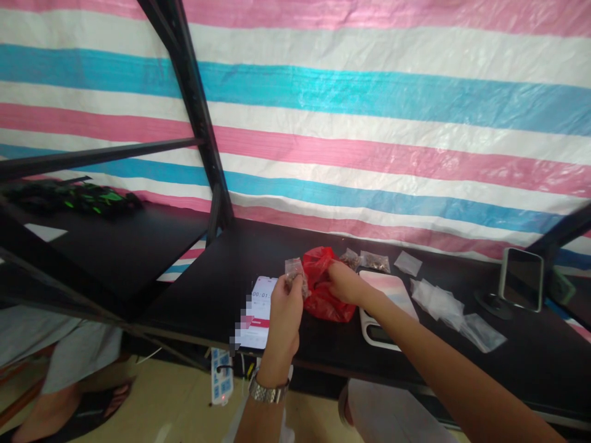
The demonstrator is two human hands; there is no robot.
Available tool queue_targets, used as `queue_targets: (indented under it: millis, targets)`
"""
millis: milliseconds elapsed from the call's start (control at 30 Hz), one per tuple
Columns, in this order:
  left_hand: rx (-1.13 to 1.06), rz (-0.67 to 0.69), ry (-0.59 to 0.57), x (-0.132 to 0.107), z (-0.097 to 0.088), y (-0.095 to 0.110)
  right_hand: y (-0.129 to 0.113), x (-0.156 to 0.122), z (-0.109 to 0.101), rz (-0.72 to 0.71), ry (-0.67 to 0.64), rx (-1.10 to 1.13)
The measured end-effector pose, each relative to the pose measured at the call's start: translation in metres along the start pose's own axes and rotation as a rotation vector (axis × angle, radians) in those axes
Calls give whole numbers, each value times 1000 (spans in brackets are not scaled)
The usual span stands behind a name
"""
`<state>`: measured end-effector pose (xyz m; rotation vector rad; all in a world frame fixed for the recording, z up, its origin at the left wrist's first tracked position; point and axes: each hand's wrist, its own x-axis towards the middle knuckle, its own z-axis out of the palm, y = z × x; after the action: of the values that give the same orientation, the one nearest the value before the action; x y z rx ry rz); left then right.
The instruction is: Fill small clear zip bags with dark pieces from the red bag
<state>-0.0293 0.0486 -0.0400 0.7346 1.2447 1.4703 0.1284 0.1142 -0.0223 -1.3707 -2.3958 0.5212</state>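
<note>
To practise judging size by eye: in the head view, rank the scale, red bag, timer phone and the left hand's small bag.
Scale and red bag: too alike to rank.
Then timer phone.
Smallest: small bag, though held nearest the view.

Phone (259, 314) screen: timer digits approx 00:01, rest unreadable.

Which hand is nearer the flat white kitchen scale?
Right. The right hand is just left of the white kitchen scale; the left hand is farther left, past the red plastic bag.
</note>
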Motion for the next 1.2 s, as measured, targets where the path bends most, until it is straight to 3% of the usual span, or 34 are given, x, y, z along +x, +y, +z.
queue_targets:
  millis: [267,467,733,967,1200]
  targets:
    - [-140,-13,67,1,3,1,-2,-6,-6,72,-96,220]
    - [-28,75,-7,2,2,7,-1,-14,-16,145,-54,292]
    - [381,409,-136,-7,-6,16,0,-37,-53,328,64,623]
    - [538,546,-185,-14,9,6,-22,-57,-84,258,225,611]
    - [654,698,-154,-12,12,2,-47,-54,-88,209,330,440]
